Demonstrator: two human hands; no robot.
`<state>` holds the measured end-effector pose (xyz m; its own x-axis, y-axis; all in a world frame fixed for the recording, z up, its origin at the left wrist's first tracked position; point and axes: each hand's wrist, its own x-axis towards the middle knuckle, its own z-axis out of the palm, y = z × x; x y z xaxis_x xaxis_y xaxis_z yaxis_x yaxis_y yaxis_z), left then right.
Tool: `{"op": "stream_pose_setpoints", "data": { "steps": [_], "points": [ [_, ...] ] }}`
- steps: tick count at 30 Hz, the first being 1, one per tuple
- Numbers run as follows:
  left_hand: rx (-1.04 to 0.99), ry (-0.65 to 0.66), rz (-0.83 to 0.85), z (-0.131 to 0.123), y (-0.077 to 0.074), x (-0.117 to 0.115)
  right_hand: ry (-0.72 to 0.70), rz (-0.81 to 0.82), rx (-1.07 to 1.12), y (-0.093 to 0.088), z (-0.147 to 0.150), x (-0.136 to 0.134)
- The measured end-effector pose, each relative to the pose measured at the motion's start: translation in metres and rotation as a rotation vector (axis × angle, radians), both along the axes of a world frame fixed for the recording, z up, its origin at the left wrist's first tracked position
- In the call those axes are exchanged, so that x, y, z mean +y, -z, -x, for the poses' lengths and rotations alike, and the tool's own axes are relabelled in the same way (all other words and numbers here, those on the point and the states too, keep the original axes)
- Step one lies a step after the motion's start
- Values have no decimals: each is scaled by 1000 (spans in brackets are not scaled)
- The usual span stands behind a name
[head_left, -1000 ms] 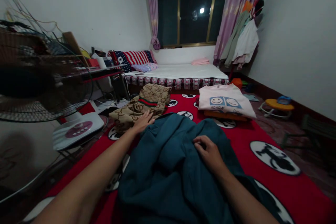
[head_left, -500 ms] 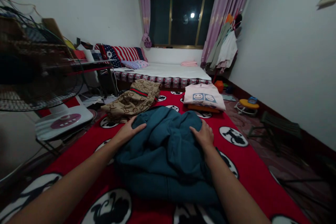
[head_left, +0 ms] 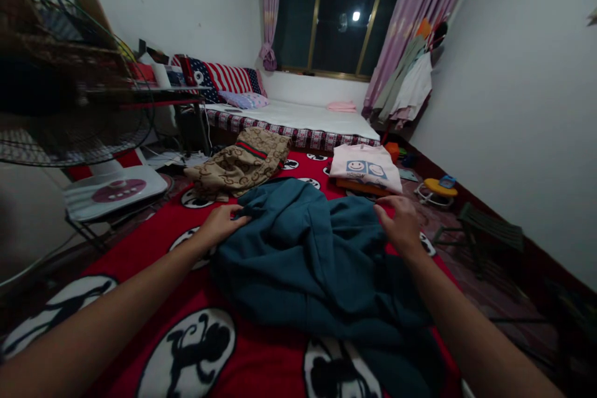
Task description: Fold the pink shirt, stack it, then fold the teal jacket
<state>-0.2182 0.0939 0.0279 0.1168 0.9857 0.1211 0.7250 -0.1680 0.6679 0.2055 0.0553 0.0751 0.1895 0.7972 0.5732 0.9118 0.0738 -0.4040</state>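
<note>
A dark teal garment [head_left: 298, 249] lies crumpled and partly spread over a red blanket [head_left: 265, 360] with monkey prints; its kind is hidden by the folds. At its upper left edge, my left hand [head_left: 221, 224] grips the cloth between thumb and fingers. My right hand [head_left: 400, 221] is closed on the upper right edge, and its fingertips are partly hidden. Beyond the left hand sits a brown patterned piece of clothing [head_left: 247, 158] with a green and red stripe. Past the right hand is a folded pale pink shirt [head_left: 364, 165] with smiley faces, lying on something orange.
A fan [head_left: 93, 106] stands close on the left, beside a white chair [head_left: 116, 189]. A bed [head_left: 298, 113] lies below the window at the back. Along the right floor are a yellow stool [head_left: 441, 186] and a dark folding stool [head_left: 489, 227].
My right hand has moved right, drawing the teal garment wider and flatter. My left hand has shifted slightly left. The camera view has tilted and shifted a little.
</note>
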Motion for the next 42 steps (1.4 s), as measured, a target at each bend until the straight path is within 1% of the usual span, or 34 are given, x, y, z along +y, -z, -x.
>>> {"op": "stream_pose_setpoints", "data": {
  "steps": [1,2,3,4,6,7,8,9,11,13,15,16,17,19,20,21,22,23,24,26,27,29,31,34,36,38,40,42],
  "points": [
    [-32,12,-15,-2,-1,-2,-135,111,8,0,18,-12],
    [-67,20,-35,-5,-3,-4,-267,280,13,2,38,-24],
    [-101,23,-55,-8,-6,-6,-344,427,-5,5,58,-37],
    [-132,20,-71,-10,-9,-8,-396,498,-48,9,75,-47],
    [-190,6,-82,-13,-15,-11,-469,528,-131,17,97,-61],
    [-221,-9,-82,-13,-19,-13,-487,517,-121,19,100,-63],
    [-256,-31,-82,-12,-21,-14,-492,495,-61,19,96,-61],
    [-297,-57,-84,-9,-23,-15,-474,459,47,16,88,-57],
    [-404,-114,-77,-3,-26,-19,-369,330,348,4,59,-45],
    [-525,-170,-48,4,-27,-24,-168,135,620,-12,24,-36],
    [-623,-208,-4,11,-26,-30,-11,-18,831,-25,-7,-34],
    [-659,-220,15,14,-25,-33,56,-98,920,-29,-20,-37],
    [-691,-228,33,16,-23,-36,107,-185,997,-30,-30,-40],
    [-763,-233,65,18,-20,-40,163,-382,1103,-27,-45,-50],
    [-804,-235,81,19,-18,-41,174,-458,1134,-23,-51,-54],
    [-842,-236,99,19,-17,-42,168,-483,1144,-18,-55,-57],
    [-875,-235,120,19,-15,-43,147,-435,1124,-13,-58,-59],
    [-901,-234,144,18,-14,-43,127,-330,1071,-9,-59,-59],
    [-918,-231,170,17,-14,-44,100,-189,982,-6,-58,-58],
    [-923,-231,193,14,-17,-45,22,71,715,-3,-50,-51],
    [-916,-239,181,13,-20,-45,-25,147,575,-2,-42,-45],
    [-887,-262,130,8,-26,-47,-121,251,355,-1,-20,-32],
    [-811,-273,69,2,-32,-48,-221,392,209,2,6,-20],
    [-556,-242,-20,-8,-33,-51,-298,618,17,15,46,-12],
    [-435,-159,-56,-16,-29,-55,-307,674,-105,25,66,-14],
    [-417,-2,-38,-23,-26,-60,-324,652,-178,30,75,-19],
    [-425,169,5,-28,-28,-67,-376,625,-193,23,74,-27],
    [-423,290,82,-30,-39,-74,-442,629,-164,3,64,-39]
  ]
}}
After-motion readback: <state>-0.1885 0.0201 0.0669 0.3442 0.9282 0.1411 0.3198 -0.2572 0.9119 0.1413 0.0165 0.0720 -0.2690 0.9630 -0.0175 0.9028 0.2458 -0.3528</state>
